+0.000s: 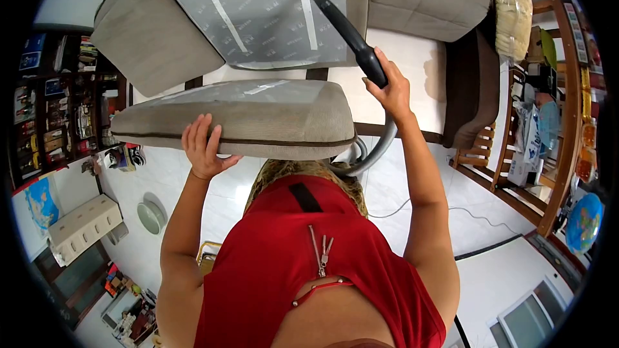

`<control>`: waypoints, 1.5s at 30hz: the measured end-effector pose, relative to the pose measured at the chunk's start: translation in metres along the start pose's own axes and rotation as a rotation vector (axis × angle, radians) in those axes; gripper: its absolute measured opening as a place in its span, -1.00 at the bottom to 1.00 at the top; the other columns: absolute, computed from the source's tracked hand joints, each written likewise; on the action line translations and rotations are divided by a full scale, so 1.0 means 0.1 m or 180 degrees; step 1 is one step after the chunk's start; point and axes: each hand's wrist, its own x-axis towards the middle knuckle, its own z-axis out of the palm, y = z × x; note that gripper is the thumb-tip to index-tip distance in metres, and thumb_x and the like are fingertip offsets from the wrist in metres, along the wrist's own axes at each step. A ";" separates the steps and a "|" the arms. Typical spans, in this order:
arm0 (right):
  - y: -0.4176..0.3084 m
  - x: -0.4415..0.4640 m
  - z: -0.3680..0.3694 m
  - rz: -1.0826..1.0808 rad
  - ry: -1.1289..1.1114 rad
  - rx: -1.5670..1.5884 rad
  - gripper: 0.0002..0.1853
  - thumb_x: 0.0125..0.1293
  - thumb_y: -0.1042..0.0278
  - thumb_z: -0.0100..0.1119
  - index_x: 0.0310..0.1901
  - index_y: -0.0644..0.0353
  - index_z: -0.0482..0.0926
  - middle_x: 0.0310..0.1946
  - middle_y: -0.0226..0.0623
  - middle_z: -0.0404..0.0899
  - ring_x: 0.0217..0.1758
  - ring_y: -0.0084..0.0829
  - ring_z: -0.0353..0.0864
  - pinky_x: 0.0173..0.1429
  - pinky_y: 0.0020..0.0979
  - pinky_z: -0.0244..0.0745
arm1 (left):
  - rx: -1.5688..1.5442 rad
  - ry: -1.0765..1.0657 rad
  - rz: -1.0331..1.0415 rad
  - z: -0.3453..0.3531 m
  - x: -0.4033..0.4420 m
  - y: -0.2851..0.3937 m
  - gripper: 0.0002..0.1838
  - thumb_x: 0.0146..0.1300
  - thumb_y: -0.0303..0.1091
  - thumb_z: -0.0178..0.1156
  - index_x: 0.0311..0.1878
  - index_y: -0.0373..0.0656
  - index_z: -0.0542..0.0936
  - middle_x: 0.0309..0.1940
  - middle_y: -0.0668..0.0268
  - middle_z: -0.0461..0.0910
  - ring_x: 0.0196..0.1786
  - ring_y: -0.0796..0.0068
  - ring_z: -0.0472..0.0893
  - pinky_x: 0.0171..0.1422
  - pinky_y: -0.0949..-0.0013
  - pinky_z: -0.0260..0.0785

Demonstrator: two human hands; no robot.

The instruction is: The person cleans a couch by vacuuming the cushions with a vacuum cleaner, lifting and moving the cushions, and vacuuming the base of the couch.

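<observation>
A black vacuum hose handle point(351, 35) is gripped in my right hand point(392, 87), its fingers wrapped round the lower end. The nozzle tip touches the grey printed underside of a back cushion point(271, 13) leaning on the sofa, beside a white strip. A grey ribbed hose point(387, 145) curves down from the handle. My left hand point(209, 147) lies with fingers spread against the near side of a beige seat cushion point(258, 122), thumb under its lower edge. That cushion stands on edge in front of the sofa.
The sofa's white base point(406, 80) and dark brown arm point(472, 84) are behind. Dark shelves point(64, 103) stand left, a wooden rack point(564, 116) right. On the tiled floor point(213, 187) are a green basin point(150, 218) and a thin cable point(477, 216).
</observation>
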 end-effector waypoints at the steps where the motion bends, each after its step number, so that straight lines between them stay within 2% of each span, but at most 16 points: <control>1: -0.01 0.00 -0.01 0.0028 -0.0018 -0.0009 -0.16 0.04 0.20 0.46 0.44 -0.23 0.38 -0.29 -0.20 0.60 -0.35 -0.11 0.65 -0.23 -0.16 0.57 | 0.0026 -0.0002 -0.0002 0.00 0.00 0.00 -0.13 0.19 0.38 0.21 0.36 -0.11 0.39 0.34 -0.03 0.44 0.34 -0.09 0.46 0.36 -0.13 0.20; 6: 0.16 -0.03 -0.04 0.0119 -0.0317 -0.0101 -0.15 0.05 0.18 0.47 0.44 -0.25 0.37 -0.28 -0.16 0.62 -0.35 -0.09 0.66 -0.23 -0.14 0.58 | 0.0007 0.0063 0.0006 0.03 0.05 -0.05 -0.14 0.16 0.36 0.24 0.34 -0.11 0.41 0.33 -0.02 0.44 0.33 -0.07 0.47 0.37 -0.11 0.20; 9: 0.28 -0.19 -0.14 0.0693 -0.0814 -0.0422 -0.14 0.07 0.27 0.46 0.46 -0.21 0.35 -0.12 -0.09 0.67 -0.14 -0.06 0.70 -0.03 -0.17 0.60 | -0.0030 0.0085 -0.0036 0.04 0.11 -0.06 -0.15 0.14 0.36 0.26 0.32 -0.09 0.44 0.32 0.01 0.47 0.31 -0.04 0.49 0.37 -0.07 0.19; 11: 0.36 -0.31 -0.21 0.0817 -0.0850 -0.0448 -0.14 0.07 0.25 0.44 0.47 -0.22 0.34 -0.08 -0.07 0.67 -0.09 -0.04 0.70 0.02 -0.14 0.60 | -0.0052 0.0052 -0.0010 0.05 0.09 -0.07 -0.15 0.14 0.36 0.26 0.32 -0.10 0.44 0.32 0.01 0.47 0.32 -0.04 0.49 0.38 -0.07 0.19; 13: 0.27 -0.35 -0.32 0.0858 -0.0553 -0.0393 -0.15 0.08 0.25 0.44 0.47 -0.18 0.34 -0.04 -0.07 0.67 -0.06 -0.03 0.70 0.05 -0.14 0.59 | -0.0045 0.0071 0.0017 0.05 0.10 -0.07 -0.15 0.16 0.34 0.25 0.33 -0.12 0.43 0.32 0.01 0.47 0.33 -0.06 0.47 0.39 -0.09 0.19; 15: 0.19 -0.29 -0.39 0.0822 -0.0149 -0.0119 -0.17 0.09 0.25 0.44 0.46 -0.08 0.35 0.14 -0.04 0.63 0.11 -0.06 0.67 0.19 -0.20 0.57 | -0.0076 0.0105 0.0016 0.05 0.13 -0.06 -0.14 0.16 0.33 0.25 0.34 -0.13 0.42 0.32 0.01 0.46 0.33 -0.06 0.47 0.39 -0.10 0.18; 17: 0.12 -0.17 -0.38 0.0689 0.0352 0.0215 -0.17 0.10 0.25 0.46 0.45 -0.03 0.36 0.23 -0.04 0.58 0.20 -0.08 0.64 0.26 -0.24 0.54 | -0.0039 0.0076 0.0077 0.05 0.18 -0.07 -0.15 0.21 0.31 0.21 0.37 -0.14 0.38 0.35 -0.01 0.43 0.35 -0.09 0.44 0.39 -0.14 0.19; 19: 0.04 -0.05 -0.34 0.0665 0.0692 0.0274 -0.16 0.10 0.23 0.46 0.46 -0.04 0.34 0.23 -0.03 0.57 0.19 -0.05 0.64 0.23 -0.23 0.55 | -0.0039 0.0065 0.0115 0.07 0.22 -0.10 -0.15 0.21 0.30 0.21 0.38 -0.15 0.37 0.37 -0.01 0.41 0.36 -0.09 0.43 0.39 -0.15 0.19; 21: 0.07 -0.01 -0.26 0.0596 0.0812 0.0105 -0.14 0.09 0.16 0.45 0.47 -0.22 0.31 -0.07 -0.11 0.67 -0.11 -0.05 0.70 -0.03 -0.18 0.60 | -0.0076 0.0057 0.0131 0.08 0.28 -0.17 -0.13 0.16 0.30 0.25 0.37 -0.14 0.37 0.38 0.00 0.40 0.37 -0.06 0.43 0.41 -0.15 0.17; 26: 0.25 -0.25 -0.29 0.0881 0.0560 0.0151 -0.11 0.11 0.12 0.43 0.50 -0.29 0.25 -0.08 -0.11 0.67 -0.11 -0.05 0.71 -0.02 -0.17 0.61 | -0.0200 -0.0057 0.0132 0.14 0.57 -0.33 -0.13 0.15 0.17 0.32 0.41 -0.18 0.34 0.38 -0.03 0.38 0.38 -0.13 0.39 0.41 -0.17 0.16; 29: 0.24 -0.39 -0.41 0.1032 0.0479 0.0003 -0.11 0.11 0.10 0.43 0.50 -0.28 0.25 -0.05 -0.08 0.67 -0.07 -0.05 0.71 0.02 -0.16 0.60 | -0.0215 -0.0257 0.0029 0.23 0.78 -0.47 -0.15 0.17 0.09 0.33 0.42 -0.20 0.34 0.43 0.03 0.34 0.45 -0.08 0.32 0.50 -0.13 0.06; 30: 0.23 -0.42 -0.46 0.1095 0.0478 0.0046 -0.11 0.11 0.09 0.43 0.51 -0.27 0.25 -0.03 -0.07 0.67 -0.06 -0.05 0.71 0.04 -0.17 0.60 | -0.0214 -0.0312 -0.0078 0.26 0.86 -0.50 -0.15 0.10 -0.07 0.39 0.44 -0.19 0.33 0.45 0.06 0.32 0.48 -0.03 0.28 0.53 -0.09 0.01; 33: 0.15 -0.51 -0.57 0.1244 0.0532 0.0165 -0.10 0.11 0.09 0.43 0.51 -0.24 0.25 0.01 -0.05 0.66 -0.01 -0.06 0.70 0.08 -0.20 0.59 | -0.0153 -0.0188 -0.0174 0.42 1.17 -0.63 -0.12 0.10 -0.06 0.40 0.46 -0.15 0.31 0.44 0.08 0.32 0.48 -0.02 0.28 0.51 -0.12 0.02; 35: 0.11 -0.55 -0.64 0.1281 0.0620 0.0200 -0.11 0.11 0.11 0.42 0.51 -0.19 0.26 0.05 -0.05 0.66 0.02 -0.07 0.70 0.10 -0.21 0.59 | -0.0153 -0.0210 -0.0313 0.52 1.37 -0.69 -0.16 0.20 -0.02 0.33 0.49 -0.15 0.28 0.46 0.11 0.29 0.51 0.03 0.23 0.56 -0.12 -0.05; 41: 0.05 -0.28 -0.76 0.0913 0.1583 0.0381 -0.12 0.10 0.19 0.42 0.50 -0.08 0.28 0.14 -0.03 0.62 0.11 -0.08 0.68 0.16 -0.20 0.56 | 0.0091 -0.0155 -0.0601 1.19 1.86 -1.07 -0.17 0.34 0.10 0.22 0.54 -0.13 0.21 0.48 0.08 0.25 0.55 0.04 0.16 0.59 -0.14 -0.10; 45: 0.24 0.06 -0.69 0.1387 0.1524 0.0247 -0.09 0.10 0.06 0.40 0.52 -0.21 0.23 -0.03 -0.07 0.67 -0.02 -0.05 0.69 0.04 -0.16 0.57 | 0.0357 -0.0399 -0.0786 1.50 2.15 -1.23 -0.10 0.33 0.22 0.20 0.57 -0.07 0.15 0.52 0.04 0.20 0.59 0.05 0.11 0.59 -0.13 -0.09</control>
